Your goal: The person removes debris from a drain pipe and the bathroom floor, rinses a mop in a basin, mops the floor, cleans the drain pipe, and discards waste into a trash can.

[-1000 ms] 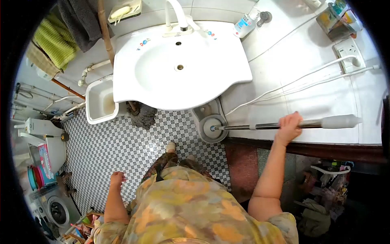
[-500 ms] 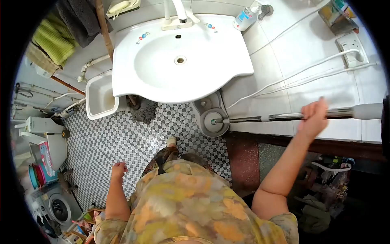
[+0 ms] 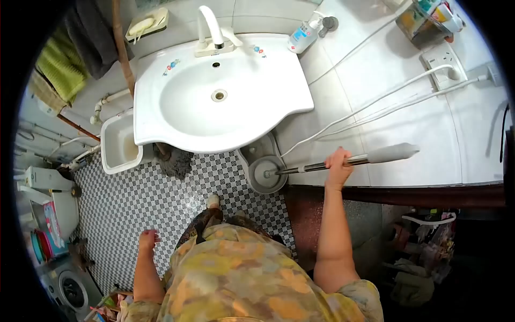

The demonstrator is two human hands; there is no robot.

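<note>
Silver metal mop handle (image 3: 315, 166), thin and straight, was in my right hand (image 3: 338, 166), the fingers wrapped closely around its shaft. That hand had just come in much closer to the round grey plastic bucket (image 3: 267, 191), and the handle's pale grey sleeve (image 3: 391, 153) had come in with it. I took this to mean that the shaft had slid down on a push, leaving less of it above the bucket. My left hand (image 3: 148, 239) was off to the other side, over the black-and-white patterned floor (image 3: 161, 198), its fingers loosely curled and blurred; I couldn't see it pinching anything. The handle's lower end stood inside the bucket, on a pale round disc (image 3: 260, 170). The bucket sat just beside the front edge of the white ceramic sink (image 3: 241, 118), partly under it. Past that, a dark grey shaggy mop head (image 3: 176, 165) lay near a white rectangular tub (image 3: 115, 167).
</note>
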